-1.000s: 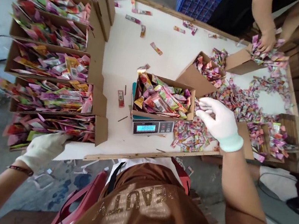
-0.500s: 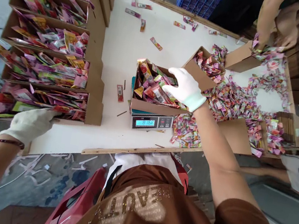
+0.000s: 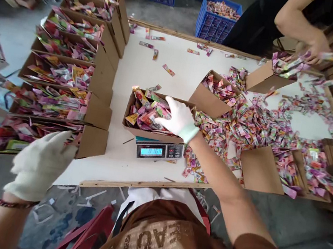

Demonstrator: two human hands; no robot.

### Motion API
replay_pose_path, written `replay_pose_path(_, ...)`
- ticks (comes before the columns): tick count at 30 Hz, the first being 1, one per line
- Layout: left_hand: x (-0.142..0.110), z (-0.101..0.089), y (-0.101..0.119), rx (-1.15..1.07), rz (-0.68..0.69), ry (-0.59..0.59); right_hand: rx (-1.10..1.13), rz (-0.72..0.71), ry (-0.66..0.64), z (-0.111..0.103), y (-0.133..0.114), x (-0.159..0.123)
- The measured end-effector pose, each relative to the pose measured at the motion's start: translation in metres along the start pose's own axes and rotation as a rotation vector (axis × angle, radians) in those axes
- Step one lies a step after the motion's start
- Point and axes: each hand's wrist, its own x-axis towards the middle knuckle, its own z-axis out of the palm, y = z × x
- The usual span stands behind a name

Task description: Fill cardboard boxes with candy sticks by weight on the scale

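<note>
A brown cardboard box full of colourful slim sachets sits on a digital scale with a lit blue display. My right hand, in a white glove, lies over the sachets at the box's right part, thumb and fingers spread. Also gloved, my left hand is at the front edge of the nearest filled box in the left row. Its fingers are apart and slightly blurred, with no sachet visible in them.
Several filled boxes line the table's left side. A heap of sachets spreads over the right, around more boxes. Across the table a co-worker's hand handles sachets above a box. Blue crates stand behind the table.
The view has tilted upward. My left hand has pulled back from the sachets in the nearest left box. The box on the scale has shifted left, my right hand moving with it.
</note>
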Motion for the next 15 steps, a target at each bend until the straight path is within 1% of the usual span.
replay_pose_path(1, 0.002, -0.004, 0.014, 0.014, 0.049, 0.029, -0.027, 0.039, -0.074, 0.004, -0.005, 0.011)
replay_pose_path(2, 0.003, -0.004, 0.024, 0.017, 0.106, 0.032, -0.025, 0.064, -0.124, 0.005, -0.009, 0.019)
replay_pose_path(3, 0.004, -0.003, 0.032, 0.003, 0.168, 0.015, 0.002, 0.071, -0.144, 0.005, -0.010, 0.024)
replay_pose_path(5, 0.002, 0.007, 0.039, -0.034, 0.229, -0.012, 0.092, 0.047, -0.115, -0.002, -0.009, 0.026)
replay_pose_path(7, -0.002, 0.021, 0.039, -0.063, 0.215, -0.005, 0.143, 0.028, -0.052, -0.017, -0.006, 0.018)
replay_pose_path(9, -0.007, 0.035, 0.033, -0.099, 0.197, 0.006, 0.229, 0.024, 0.055, -0.037, -0.002, 0.005)
replay_pose_path(12, -0.010, 0.049, 0.015, -0.170, 0.218, 0.013, 0.399, 0.044, 0.328, -0.073, 0.009, -0.024)
replay_pose_path(13, -0.010, 0.053, 0.006, -0.205, 0.210, 0.037, 0.411, 0.061, 0.415, -0.085, 0.015, -0.036)
replay_pose_path(15, -0.012, 0.063, -0.014, -0.309, 0.150, 0.098, 0.359, 0.114, 0.536, -0.106, 0.031, -0.061)
